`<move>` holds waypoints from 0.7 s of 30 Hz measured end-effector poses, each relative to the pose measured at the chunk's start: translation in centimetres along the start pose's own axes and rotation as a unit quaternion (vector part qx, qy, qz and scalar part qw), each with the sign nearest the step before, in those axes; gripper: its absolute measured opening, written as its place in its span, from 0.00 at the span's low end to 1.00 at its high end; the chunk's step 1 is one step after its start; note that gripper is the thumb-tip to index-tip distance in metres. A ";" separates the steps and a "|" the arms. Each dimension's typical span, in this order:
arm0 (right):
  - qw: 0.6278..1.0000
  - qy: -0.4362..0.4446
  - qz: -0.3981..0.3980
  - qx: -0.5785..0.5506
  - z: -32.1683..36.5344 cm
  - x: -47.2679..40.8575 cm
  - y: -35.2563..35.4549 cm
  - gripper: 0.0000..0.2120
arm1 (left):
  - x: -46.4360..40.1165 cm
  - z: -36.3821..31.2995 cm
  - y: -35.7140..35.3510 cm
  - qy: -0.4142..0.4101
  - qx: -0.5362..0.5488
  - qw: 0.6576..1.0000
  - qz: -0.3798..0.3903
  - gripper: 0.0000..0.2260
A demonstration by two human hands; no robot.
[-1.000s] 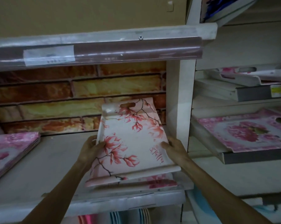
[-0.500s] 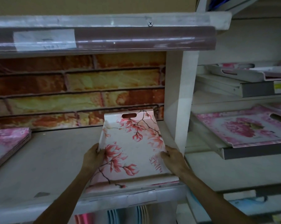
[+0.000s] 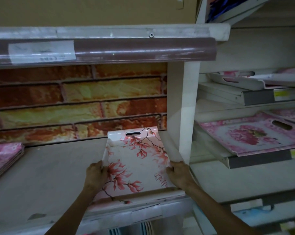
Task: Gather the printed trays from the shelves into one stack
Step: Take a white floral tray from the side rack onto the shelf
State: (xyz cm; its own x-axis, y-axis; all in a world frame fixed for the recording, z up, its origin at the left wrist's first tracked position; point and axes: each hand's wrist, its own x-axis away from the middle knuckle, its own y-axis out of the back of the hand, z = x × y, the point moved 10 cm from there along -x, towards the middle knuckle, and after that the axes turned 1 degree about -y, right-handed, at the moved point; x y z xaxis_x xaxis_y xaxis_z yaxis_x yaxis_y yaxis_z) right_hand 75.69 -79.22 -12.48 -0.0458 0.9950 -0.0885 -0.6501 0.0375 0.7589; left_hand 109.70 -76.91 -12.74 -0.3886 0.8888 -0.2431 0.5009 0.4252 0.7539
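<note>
A white tray printed with pink magnolia branches (image 3: 134, 160) lies flat at the right end of the grey shelf (image 3: 50, 175), its cut-out handle toward the brick-pattern back wall. It rests on at least one more tray, whose edge shows beneath at the shelf front. My left hand (image 3: 95, 173) grips its left rim and my right hand (image 3: 177, 172) grips its right rim. A stack of pink floral trays (image 3: 4, 156) sits at the shelf's far left.
A white upright post (image 3: 185, 116) stands just right of the tray. Beyond it, sloped shelves carry a pink rose-printed tray (image 3: 248, 134) and white trays (image 3: 245, 80) above. A shelf rail with a paper label (image 3: 41, 51) overhangs the bay.
The magnolia tray was tilted up off the pile a second ago; both hands have lowered it flat onto the tray beneath and slid it back toward the wall.
</note>
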 end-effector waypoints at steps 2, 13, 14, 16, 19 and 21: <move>1.000 0.003 0.000 0.008 0.0 -0.1 0.0 0.18 | -0.1 0.2 -0.2 -0.009 -0.016 1.000 0.001 0.09; 0.988 0.052 -0.026 -0.141 0.6 -0.6 5.6 0.06 | 1.1 -4.3 4.3 -0.066 0.051 0.995 -0.049 0.10; 0.984 0.060 -0.031 -0.163 0.7 -0.3 6.6 0.05 | 1.5 -5.3 5.0 -0.077 0.077 0.992 -0.057 0.09; 0.979 0.069 -0.021 -0.191 0.7 0.3 7.9 0.02 | 2.4 -7.2 5.6 -0.091 0.136 0.985 -0.057 0.06; 0.967 0.064 -0.035 -0.244 0.4 1.7 10.7 0.03 | 3.7 -10.7 6.0 -0.122 0.208 0.970 -0.033 0.07; 0.949 0.051 -0.055 -0.305 0.0 2.9 13.5 0.05 | 4.4 -13.4 5.8 -0.141 0.246 0.959 -0.011 0.10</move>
State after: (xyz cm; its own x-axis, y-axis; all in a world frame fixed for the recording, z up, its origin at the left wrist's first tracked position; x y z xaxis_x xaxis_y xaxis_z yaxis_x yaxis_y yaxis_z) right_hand 66.78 -75.85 -2.50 -0.0052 0.9728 -0.2318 -0.9719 0.0496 0.2299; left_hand 100.52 -72.86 -1.27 -0.2133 0.8603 -0.4630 0.8266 0.4116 0.3839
